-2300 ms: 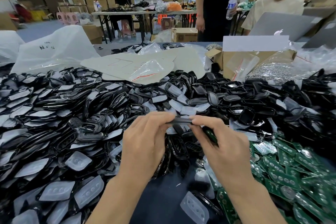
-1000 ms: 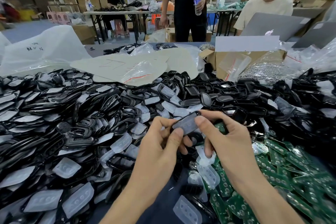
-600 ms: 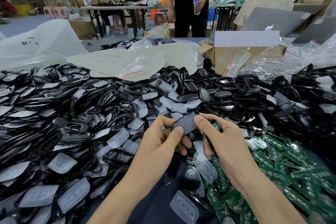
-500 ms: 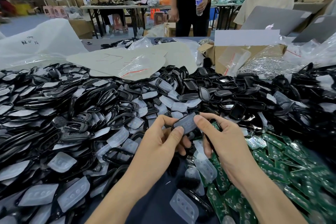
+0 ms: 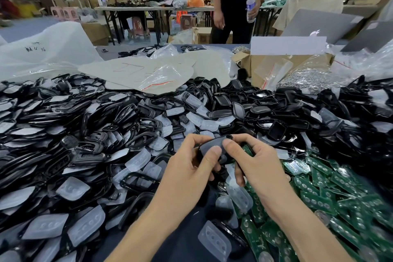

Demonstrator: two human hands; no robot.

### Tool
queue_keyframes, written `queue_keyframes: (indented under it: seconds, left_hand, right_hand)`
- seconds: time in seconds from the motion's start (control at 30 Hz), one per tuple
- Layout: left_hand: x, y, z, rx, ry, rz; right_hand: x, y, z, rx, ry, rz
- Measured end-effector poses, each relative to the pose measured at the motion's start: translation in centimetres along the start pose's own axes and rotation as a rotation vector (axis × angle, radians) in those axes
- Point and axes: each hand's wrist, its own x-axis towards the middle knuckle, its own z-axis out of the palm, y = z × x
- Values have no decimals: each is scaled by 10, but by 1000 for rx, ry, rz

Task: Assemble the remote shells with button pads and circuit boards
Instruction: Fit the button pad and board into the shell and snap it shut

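Note:
Both my hands hold one black remote shell (image 5: 212,145) above the middle of the table. My left hand (image 5: 191,168) grips it from the left, thumb pressed on its face. My right hand (image 5: 255,164) pinches its right end between thumb and forefinger. A heap of black shells (image 5: 106,125) mixed with translucent button pads (image 5: 72,190) covers the left and centre. Green circuit boards (image 5: 319,193) lie piled at the right, under my right forearm.
A cardboard box (image 5: 265,66) with plastic bags stands behind the heap, beside a pile of small metal parts (image 5: 302,81). Flat plastic bags (image 5: 148,72) lie at the back centre. Two people stand and sit beyond the table's far edge. Dark table shows between my forearms.
The shell has sunk slightly towards me between my hands. My left thumb has slid further over its face and my right thumb has closed in beside it.

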Motion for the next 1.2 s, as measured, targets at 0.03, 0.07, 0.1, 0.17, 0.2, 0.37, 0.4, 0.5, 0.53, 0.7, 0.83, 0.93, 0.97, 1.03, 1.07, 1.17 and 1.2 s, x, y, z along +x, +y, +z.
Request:
queue_keyframes:
  seconds: [0.03, 0.07, 0.1, 0.17, 0.2, 0.37, 0.4, 0.5, 0.53, 0.7, 0.83, 0.93, 0.97, 1.03, 1.07, 1.17, 1.2]
  left_hand:
    - [0, -1, 1, 11, 7, 5]
    - [1, -1, 1, 19, 10, 9]
    - [1, -1, 1, 22, 12, 10]
    - [1, 0, 0, 16, 13, 9]
    - [1, 1, 0, 12, 13, 7]
    - [1, 2, -1, 16, -2, -7]
    - [1, 2, -1, 17, -7, -8]
    - [1, 2, 0, 25, -23, -8]
    - [1, 2, 0, 28, -26, -9]
    - [1, 1, -1, 18, -8, -19]
    - [2, 0, 1, 13, -1, -19]
    - [2, 0, 1, 15, -2, -7]
    - [3, 0, 0, 10, -4, -2]
    - [3, 1, -1, -4, -9, 9]
    - [3, 1, -1, -8, -14, 13]
    - [2, 1, 0, 48, -23, 44]
    - [0, 2, 0, 97, -21, 73]
  right_hand:
    - [0, 0, 0, 1, 0, 2]
    - [0, 0, 1, 6, 1, 6]
    - [0, -1, 1, 15, 1, 10]
    - [0, -2, 2, 28, -10, 6]
    - [0, -2, 2, 28, -22, 2]
    - [-3, -5, 3, 18, -48, 1]
    - [-3, -5, 4, 11, -43, 4]
    - [-3, -5, 4, -7, -39, -8]
    - [-3, -5, 3, -9, -38, -8]
    - [-5, -4, 4, -25, -41, -11]
    - [-5, -3, 5, -60, -45, -36]
    - [-6, -6, 5, -45, -48, -35]
    - [-7, -8, 5, -29, -51, -28]
    - [-8, -10, 5, -19, -59, -21]
    - [-8, -11, 4, -28, -58, -22]
    - [-8, -11, 4, -71, -54, -70]
    - [-8, -10, 4, -77, -45, -100]
